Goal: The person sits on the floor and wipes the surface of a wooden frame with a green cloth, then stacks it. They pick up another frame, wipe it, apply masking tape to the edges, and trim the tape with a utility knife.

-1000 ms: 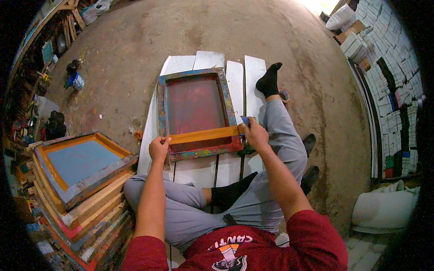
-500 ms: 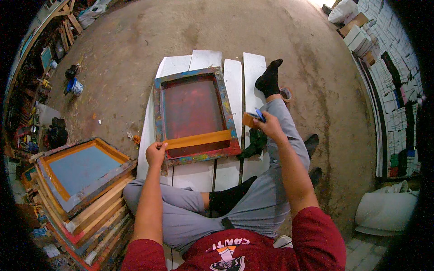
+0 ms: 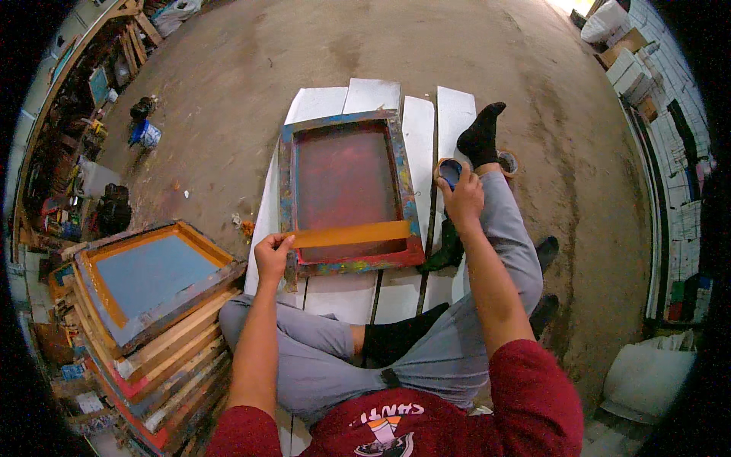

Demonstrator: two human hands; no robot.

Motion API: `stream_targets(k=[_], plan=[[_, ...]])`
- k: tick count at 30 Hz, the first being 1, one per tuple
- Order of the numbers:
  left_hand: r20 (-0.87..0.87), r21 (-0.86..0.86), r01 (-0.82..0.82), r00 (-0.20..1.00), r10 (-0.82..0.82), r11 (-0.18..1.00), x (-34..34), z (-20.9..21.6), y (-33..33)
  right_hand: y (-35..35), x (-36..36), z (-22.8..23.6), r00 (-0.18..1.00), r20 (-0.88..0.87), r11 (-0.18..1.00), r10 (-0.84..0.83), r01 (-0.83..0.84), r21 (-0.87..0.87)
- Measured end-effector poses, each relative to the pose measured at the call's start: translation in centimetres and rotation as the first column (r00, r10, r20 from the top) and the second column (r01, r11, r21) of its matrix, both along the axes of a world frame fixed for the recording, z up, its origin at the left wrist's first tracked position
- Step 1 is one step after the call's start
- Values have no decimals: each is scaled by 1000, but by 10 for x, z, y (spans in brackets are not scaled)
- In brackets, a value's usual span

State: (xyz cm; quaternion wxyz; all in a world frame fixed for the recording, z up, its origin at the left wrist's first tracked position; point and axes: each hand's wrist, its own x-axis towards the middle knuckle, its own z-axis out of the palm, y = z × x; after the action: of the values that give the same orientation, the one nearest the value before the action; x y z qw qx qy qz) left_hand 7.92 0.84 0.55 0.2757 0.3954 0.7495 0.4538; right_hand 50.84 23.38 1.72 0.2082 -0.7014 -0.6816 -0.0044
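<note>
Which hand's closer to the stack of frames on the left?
Left. The left hand is just right of the stack of frames, by the painted frame's near left corner; the right hand is much farther right, past that frame's right side.

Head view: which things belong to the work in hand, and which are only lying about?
Work:
- framed screen
- brown tape strip, in left hand
- tape roll, in right hand
- perhaps stacked frames

Apparently lying about:
- blue-and-white bucket
- white bag

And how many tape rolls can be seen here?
2: a blue-centred roll in the right hand, and apparently a brown roll beside the right foot; more may be hidden.
</note>
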Motion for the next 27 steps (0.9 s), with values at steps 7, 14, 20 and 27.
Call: stream_targets(k=[7, 14, 20, 27], plan=[[-283, 251, 151, 956, -77, 956, 17, 45, 0, -38, -52, -7, 606, -198, 559, 770, -791, -247], [-553, 323, 338, 825, -113, 884, 35, 91, 9, -17, -32, -39, 646, -260, 563, 718, -759, -327], [-587, 392, 350, 807, -61, 851, 23, 133, -2, -33, -38, 0, 548, -630, 560, 550, -802, -209], [-386, 422, 262, 918, -89, 868, 15, 185, -5, -60, -20, 78, 276, -897, 558, 345, -829, -41]])
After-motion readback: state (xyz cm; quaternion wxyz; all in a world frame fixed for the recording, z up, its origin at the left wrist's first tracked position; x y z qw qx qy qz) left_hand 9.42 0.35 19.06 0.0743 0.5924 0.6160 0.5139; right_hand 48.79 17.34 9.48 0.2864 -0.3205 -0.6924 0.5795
